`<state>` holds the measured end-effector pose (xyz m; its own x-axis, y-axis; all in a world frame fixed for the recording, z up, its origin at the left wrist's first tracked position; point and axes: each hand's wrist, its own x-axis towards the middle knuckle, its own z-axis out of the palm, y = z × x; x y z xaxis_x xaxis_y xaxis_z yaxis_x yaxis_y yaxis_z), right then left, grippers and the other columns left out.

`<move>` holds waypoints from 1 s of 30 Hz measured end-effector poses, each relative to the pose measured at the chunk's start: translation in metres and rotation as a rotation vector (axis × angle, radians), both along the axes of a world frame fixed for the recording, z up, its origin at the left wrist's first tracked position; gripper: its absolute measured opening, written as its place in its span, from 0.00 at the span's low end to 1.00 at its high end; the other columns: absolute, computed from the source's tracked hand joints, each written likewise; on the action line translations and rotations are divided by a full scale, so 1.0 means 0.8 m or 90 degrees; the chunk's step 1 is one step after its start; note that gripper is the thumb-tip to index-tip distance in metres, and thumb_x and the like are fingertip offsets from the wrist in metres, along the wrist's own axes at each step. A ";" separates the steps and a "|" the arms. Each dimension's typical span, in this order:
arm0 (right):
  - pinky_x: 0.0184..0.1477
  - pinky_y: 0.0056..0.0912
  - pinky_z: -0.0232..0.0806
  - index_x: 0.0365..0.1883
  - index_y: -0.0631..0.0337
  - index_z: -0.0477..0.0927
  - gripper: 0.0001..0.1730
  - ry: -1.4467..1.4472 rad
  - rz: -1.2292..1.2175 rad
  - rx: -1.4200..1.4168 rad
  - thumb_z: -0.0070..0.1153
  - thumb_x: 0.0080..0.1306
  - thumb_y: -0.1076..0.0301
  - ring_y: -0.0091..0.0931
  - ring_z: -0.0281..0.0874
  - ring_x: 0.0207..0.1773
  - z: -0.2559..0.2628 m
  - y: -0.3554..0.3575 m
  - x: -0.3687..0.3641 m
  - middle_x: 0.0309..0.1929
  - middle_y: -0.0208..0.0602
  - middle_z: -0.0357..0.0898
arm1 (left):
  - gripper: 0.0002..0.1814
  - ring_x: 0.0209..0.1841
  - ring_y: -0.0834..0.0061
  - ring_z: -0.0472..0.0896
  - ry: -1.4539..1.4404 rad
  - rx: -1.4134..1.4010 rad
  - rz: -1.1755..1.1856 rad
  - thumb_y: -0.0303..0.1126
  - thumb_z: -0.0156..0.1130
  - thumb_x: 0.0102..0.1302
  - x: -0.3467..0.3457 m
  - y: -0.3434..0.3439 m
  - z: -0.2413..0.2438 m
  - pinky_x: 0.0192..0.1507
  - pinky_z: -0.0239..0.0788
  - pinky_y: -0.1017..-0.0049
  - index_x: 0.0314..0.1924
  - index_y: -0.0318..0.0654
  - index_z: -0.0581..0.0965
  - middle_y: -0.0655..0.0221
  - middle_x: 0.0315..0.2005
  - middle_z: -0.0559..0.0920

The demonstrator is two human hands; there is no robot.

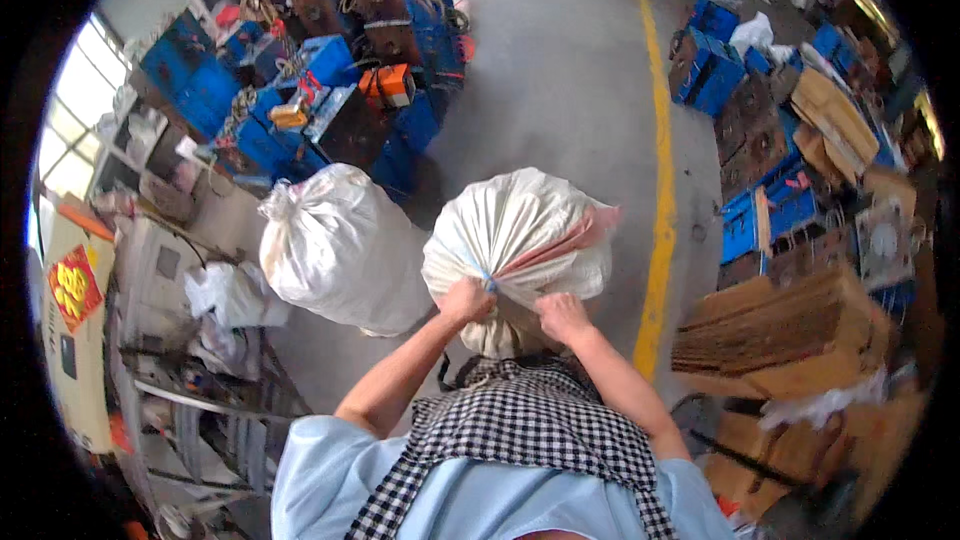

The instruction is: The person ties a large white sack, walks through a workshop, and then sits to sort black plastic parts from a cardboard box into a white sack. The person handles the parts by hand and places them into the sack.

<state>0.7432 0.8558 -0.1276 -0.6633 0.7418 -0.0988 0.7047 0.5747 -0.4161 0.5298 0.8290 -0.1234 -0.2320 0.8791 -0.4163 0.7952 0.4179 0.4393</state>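
A full white woven sack (517,225) with a reddish stripe stands right in front of me, its mouth gathered into pleats. A blue tie (490,285) sits where the pleats meet. My left hand (466,301) is closed on the gathered neck beside the blue tie. My right hand (562,317) grips a pulled-out part of the sack's cloth on the right of the neck. Just to the left stands a second full white sack (345,247), its top bunched into a knot.
Blue and rusty metal mould blocks (352,120) crowd the left front, more blue blocks (705,75) the right. Flattened cardboard (772,322) lies at the right. A yellow floor line (660,165) runs along the grey aisle. A metal frame (202,405) stands at the lower left.
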 end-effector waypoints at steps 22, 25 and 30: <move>0.39 0.43 0.69 0.24 0.59 0.76 0.06 0.024 0.440 -0.043 0.50 0.47 0.71 0.41 0.76 0.36 0.048 0.501 -0.097 0.28 0.42 0.78 | 0.19 0.32 0.56 0.81 0.060 -0.050 0.208 0.38 0.60 0.45 -0.013 0.336 0.095 0.39 0.71 0.65 0.28 0.25 0.78 0.48 0.27 0.80; 0.40 0.42 0.69 0.28 0.59 0.76 0.08 0.040 0.479 -0.048 0.49 0.48 0.71 0.39 0.76 0.38 0.048 0.543 -0.139 0.32 0.41 0.77 | 0.19 0.34 0.56 0.80 -0.039 -0.074 0.392 0.39 0.60 0.46 -0.042 0.368 0.102 0.40 0.70 0.65 0.29 0.26 0.78 0.47 0.29 0.80; 0.46 0.43 0.66 0.38 0.59 0.74 0.13 0.095 0.341 -0.124 0.47 0.54 0.70 0.40 0.71 0.46 0.047 0.631 -0.198 0.37 0.44 0.73 | 0.22 0.37 0.54 0.80 -0.068 -0.032 0.486 0.45 0.61 0.47 -0.174 0.452 0.028 0.42 0.69 0.64 0.30 0.29 0.79 0.47 0.30 0.80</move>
<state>0.5844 1.3609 -0.0904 -0.9580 0.2765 -0.0762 0.2624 0.7376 -0.6222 0.3909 1.1906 -0.1006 -0.7222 0.4713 -0.5063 0.2332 0.8550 0.4633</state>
